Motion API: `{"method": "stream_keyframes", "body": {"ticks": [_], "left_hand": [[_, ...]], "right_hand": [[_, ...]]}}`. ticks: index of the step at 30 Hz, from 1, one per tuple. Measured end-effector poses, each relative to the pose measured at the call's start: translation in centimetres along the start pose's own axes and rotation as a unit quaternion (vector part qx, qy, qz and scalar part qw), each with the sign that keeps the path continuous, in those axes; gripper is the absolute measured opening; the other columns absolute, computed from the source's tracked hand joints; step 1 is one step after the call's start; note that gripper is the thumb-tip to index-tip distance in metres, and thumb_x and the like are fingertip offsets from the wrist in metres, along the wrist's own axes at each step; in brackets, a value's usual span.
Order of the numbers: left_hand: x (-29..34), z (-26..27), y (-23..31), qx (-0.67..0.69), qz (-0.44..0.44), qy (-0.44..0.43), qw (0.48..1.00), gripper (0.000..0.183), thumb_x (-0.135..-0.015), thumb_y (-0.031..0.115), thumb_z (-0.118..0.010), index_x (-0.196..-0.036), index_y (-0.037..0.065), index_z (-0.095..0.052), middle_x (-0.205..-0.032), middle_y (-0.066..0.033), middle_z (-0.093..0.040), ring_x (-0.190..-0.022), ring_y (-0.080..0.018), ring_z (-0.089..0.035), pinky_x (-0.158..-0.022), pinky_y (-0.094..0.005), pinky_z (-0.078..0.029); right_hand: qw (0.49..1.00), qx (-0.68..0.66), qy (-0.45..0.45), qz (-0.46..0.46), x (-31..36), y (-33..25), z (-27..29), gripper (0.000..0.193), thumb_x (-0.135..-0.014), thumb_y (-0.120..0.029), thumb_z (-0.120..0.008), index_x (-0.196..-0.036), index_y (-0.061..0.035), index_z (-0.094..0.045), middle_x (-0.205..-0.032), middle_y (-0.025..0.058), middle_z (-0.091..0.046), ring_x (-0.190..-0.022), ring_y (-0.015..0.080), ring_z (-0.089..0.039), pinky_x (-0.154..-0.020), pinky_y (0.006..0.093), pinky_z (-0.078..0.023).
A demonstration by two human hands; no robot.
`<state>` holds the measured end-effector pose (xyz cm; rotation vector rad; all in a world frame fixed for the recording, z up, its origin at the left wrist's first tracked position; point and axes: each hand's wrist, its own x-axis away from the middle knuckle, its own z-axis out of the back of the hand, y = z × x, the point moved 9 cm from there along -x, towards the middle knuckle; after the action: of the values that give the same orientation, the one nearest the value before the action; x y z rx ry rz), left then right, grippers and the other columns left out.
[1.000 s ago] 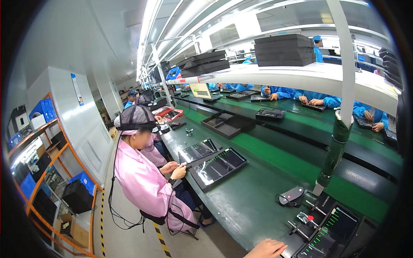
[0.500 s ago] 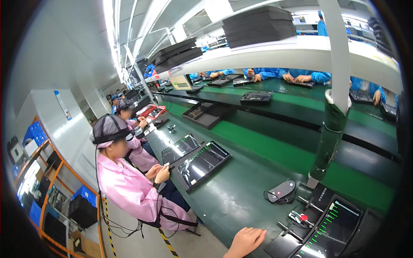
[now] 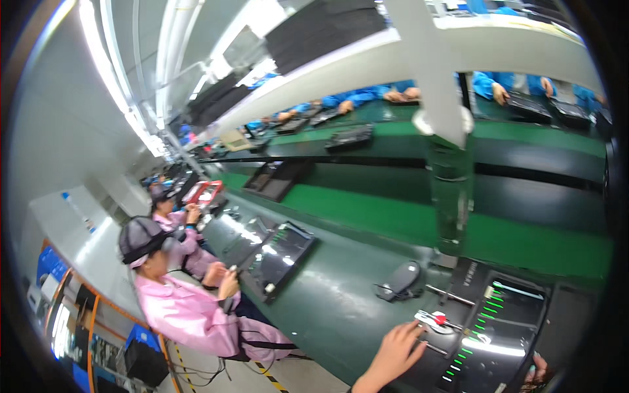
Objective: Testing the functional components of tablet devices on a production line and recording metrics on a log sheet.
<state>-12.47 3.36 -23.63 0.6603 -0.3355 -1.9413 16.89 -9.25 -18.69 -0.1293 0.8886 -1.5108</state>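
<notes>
At the lower right lies a black fixture (image 3: pixel 466 278) with metal guide rods and a red-tipped toggle clamp (image 3: pixel 439 318). On it sits a dark, glossy screen panel (image 3: pixel 508 327) with a row of green marks along its left side. My left hand (image 3: pixel 393 354) reaches over the fixture's left side, fingers stretched toward the clamp and a rod; it is open and holds nothing I can see. Only some fingertips of my right hand (image 3: pixel 538 372) show, beside the panel's lower right edge. The rest of that hand is hidden, so its grip is unclear.
A dark corded device (image 3: pixel 401 280) lies on the green bench (image 3: pixel 341 295) left of the fixture. A wrapped post (image 3: pixel 449 190) rises behind it. Co-workers in pink (image 3: pixel 180 308) sit to the left, near more panels (image 3: pixel 283 259). Blue-sleeved workers line the far bench.
My view has turned to the right. My left hand has moved from beside the fixture to over its left side, near the clamp. Fingertips of my right hand have come into view.
</notes>
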Motion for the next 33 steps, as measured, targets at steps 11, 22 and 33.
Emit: {"method": "stream_keyframes", "body": {"ticks": [11,22,33], "left_hand": [[-1.9,-0.4,0.1,-0.019,-0.014,-0.070,0.997,0.034,-0.071,0.019,-0.072,-0.101,0.007,-0.062,-0.115,-0.0120,-0.055,-0.102,-0.0293,-0.051,-0.088,-0.0390,-0.038],[-6.6,-0.9,3.8,0.014,-0.155,-0.127,0.980,0.030,-0.068,0.014,-0.073,-0.094,0.007,-0.061,-0.106,-0.0096,-0.059,-0.099,-0.0287,-0.052,-0.086,-0.0385,-0.038],[-7.1,1.5,2.4,-0.107,-0.104,0.052,0.987,0.021,-0.070,0.001,-0.061,-0.090,0.007,-0.061,-0.103,-0.0088,-0.059,-0.097,-0.0272,-0.052,-0.087,-0.0385,-0.036]], "right_hand": [[0.980,-0.033,-0.092,-0.173,2.0,3.2,-2.0,0.041,-0.079,-0.007,-0.054,-0.119,0.0011,-0.046,-0.123,0.0241,-0.046,-0.119,0.0393,-0.040,-0.104,0.0449,-0.027],[0.978,0.036,-0.138,-0.151,1.3,3.5,-3.6,0.058,-0.082,-0.018,-0.057,-0.127,0.0095,-0.033,-0.127,0.0254,-0.042,-0.125,0.0423,-0.031,-0.106,0.0516,-0.018],[0.983,0.012,-0.088,-0.161,1.6,4.5,-4.9,0.062,-0.083,-0.016,-0.056,-0.132,0.0059,-0.025,-0.130,0.0236,-0.042,-0.131,0.0416,-0.024,-0.106,0.0528,-0.014]]}}
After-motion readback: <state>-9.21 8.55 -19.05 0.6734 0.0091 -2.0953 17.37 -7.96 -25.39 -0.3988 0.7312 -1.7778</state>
